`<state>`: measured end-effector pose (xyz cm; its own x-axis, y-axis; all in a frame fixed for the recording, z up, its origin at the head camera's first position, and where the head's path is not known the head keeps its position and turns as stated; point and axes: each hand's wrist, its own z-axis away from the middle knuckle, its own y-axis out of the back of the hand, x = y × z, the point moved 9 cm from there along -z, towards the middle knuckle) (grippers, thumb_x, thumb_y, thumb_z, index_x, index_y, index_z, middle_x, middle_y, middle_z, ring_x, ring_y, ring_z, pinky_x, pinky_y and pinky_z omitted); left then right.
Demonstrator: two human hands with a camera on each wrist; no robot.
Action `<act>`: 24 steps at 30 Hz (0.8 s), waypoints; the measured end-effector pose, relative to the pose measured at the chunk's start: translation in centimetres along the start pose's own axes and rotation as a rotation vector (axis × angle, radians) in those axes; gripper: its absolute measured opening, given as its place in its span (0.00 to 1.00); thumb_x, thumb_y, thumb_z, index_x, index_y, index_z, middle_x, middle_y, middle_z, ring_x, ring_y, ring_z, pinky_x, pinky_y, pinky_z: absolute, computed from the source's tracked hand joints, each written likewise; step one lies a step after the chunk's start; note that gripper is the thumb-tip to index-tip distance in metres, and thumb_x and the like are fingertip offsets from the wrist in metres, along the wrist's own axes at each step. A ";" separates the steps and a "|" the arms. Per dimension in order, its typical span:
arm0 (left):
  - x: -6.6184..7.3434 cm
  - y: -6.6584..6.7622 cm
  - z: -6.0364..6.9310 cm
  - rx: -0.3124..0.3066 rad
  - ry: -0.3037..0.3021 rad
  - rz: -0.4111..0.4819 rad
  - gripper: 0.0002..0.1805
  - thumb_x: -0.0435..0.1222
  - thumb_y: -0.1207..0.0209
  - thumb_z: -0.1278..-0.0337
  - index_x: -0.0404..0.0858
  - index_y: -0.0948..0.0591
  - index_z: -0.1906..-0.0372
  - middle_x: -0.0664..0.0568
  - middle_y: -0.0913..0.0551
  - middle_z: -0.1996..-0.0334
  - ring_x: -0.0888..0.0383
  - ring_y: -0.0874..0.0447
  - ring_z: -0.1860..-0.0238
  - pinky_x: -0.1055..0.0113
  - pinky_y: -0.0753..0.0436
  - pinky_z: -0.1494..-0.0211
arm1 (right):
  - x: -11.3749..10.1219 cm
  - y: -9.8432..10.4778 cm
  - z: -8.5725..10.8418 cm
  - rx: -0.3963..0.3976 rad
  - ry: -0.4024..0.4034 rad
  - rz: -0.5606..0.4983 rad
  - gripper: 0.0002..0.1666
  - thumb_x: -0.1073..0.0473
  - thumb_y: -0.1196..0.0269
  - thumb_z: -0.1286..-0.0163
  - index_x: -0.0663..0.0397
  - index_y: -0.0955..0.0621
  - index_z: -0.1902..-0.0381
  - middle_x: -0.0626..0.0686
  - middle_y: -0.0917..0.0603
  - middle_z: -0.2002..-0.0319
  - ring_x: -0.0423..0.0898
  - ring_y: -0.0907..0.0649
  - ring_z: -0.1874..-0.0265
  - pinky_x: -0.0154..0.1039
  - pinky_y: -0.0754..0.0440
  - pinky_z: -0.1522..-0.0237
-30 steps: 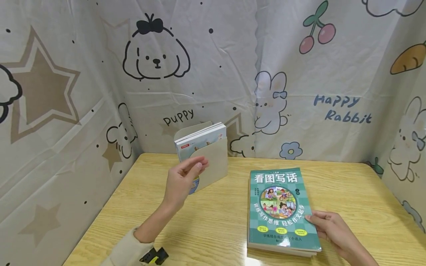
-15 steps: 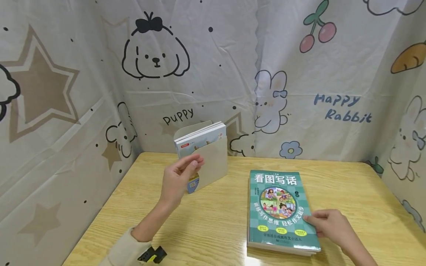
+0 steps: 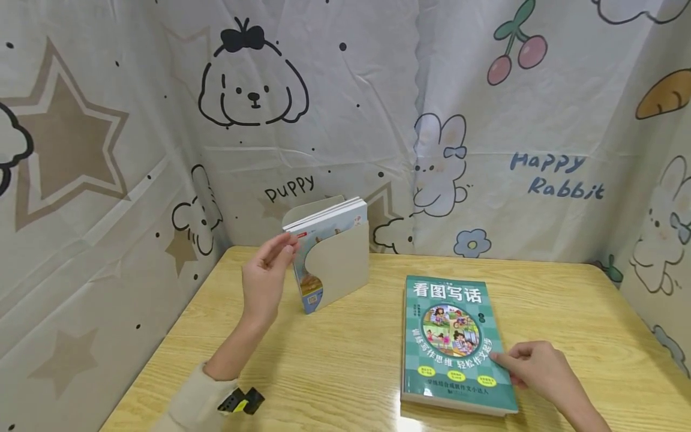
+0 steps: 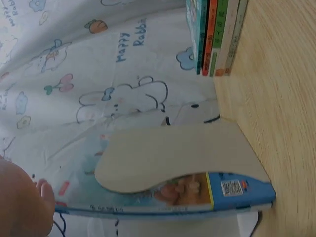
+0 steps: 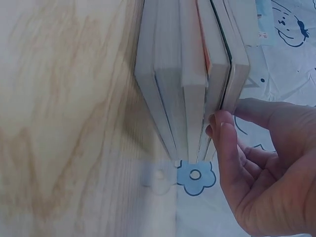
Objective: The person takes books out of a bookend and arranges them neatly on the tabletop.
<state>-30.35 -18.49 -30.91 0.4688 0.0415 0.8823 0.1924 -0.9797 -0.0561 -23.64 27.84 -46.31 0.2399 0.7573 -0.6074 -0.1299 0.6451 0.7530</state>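
A stack of several books lies on the table, with a green picture-writing book [image 3: 453, 348] on top. My right hand [image 3: 540, 366] pinches the top book at its right edge, thumb on the cover and fingertips under it. In the right wrist view, the page edges of the stack [image 5: 182, 84] show beside the right hand [image 5: 271, 163]. A cream book holder [image 3: 342, 264] stands upright with several thin books [image 3: 329, 225] in it. Beside their upper left corner is my left hand [image 3: 264, 273], fingers loosely bent and holding nothing; whether it touches the books I cannot tell.
The wooden table [image 3: 335, 372] ends at a printed curtain [image 3: 345, 120] at the back and sides. A dark strap piece [image 3: 241, 401] is at the left sleeve. In the left wrist view, the coloured spines of the stack [image 4: 217, 39] are visible.
My left hand has moved left and slightly up, from in front of the book holder to the books' upper left corner. The right hand keeps its place at the stack's edge, shifting slightly.
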 end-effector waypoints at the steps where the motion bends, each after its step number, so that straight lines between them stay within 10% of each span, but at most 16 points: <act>1: -0.1 0.4 -0.3 0.019 -0.007 -0.020 0.16 0.27 0.43 0.30 0.27 0.22 0.41 0.37 0.18 0.46 0.55 0.16 0.47 0.66 0.20 0.44 | 0.1 0.1 0.0 0.004 0.000 0.001 0.27 0.37 0.33 0.35 0.56 0.15 0.73 0.47 0.21 0.83 0.44 0.24 0.79 0.38 0.31 0.74; 6: -1.6 1.3 -1.3 0.005 0.046 -0.100 0.26 0.30 0.44 0.28 0.31 0.32 0.29 0.42 0.25 0.35 0.54 0.27 0.35 0.68 0.28 0.35 | 0.2 0.3 0.1 0.024 0.009 -0.021 0.30 0.36 0.38 0.31 0.59 0.14 0.70 0.47 0.20 0.81 0.44 0.22 0.79 0.39 0.28 0.75; 15: -6.7 0.0 -1.1 -0.292 0.232 -0.306 0.29 0.33 0.48 0.25 0.29 0.40 0.25 0.34 0.33 0.30 0.43 0.34 0.30 0.56 0.32 0.30 | 0.2 1.0 0.3 0.078 0.017 -0.136 0.28 0.44 0.43 0.23 0.66 0.14 0.64 0.48 0.17 0.77 0.46 0.16 0.77 0.41 0.16 0.73; 24: -7.2 1.2 -1.2 -0.205 0.208 -0.356 0.22 0.33 0.42 0.28 0.28 0.26 0.35 0.34 0.20 0.43 0.42 0.22 0.41 0.52 0.24 0.37 | 0.1 2.2 0.7 0.155 0.064 -0.210 0.31 0.43 0.46 0.22 0.70 0.16 0.57 0.51 0.15 0.73 0.48 0.14 0.74 0.38 0.14 0.71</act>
<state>-34.54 -20.17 -36.78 0.2171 0.3629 0.9062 0.1258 -0.9310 0.3427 -23.22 29.25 -44.49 0.1843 0.6163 -0.7656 0.0660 0.7695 0.6353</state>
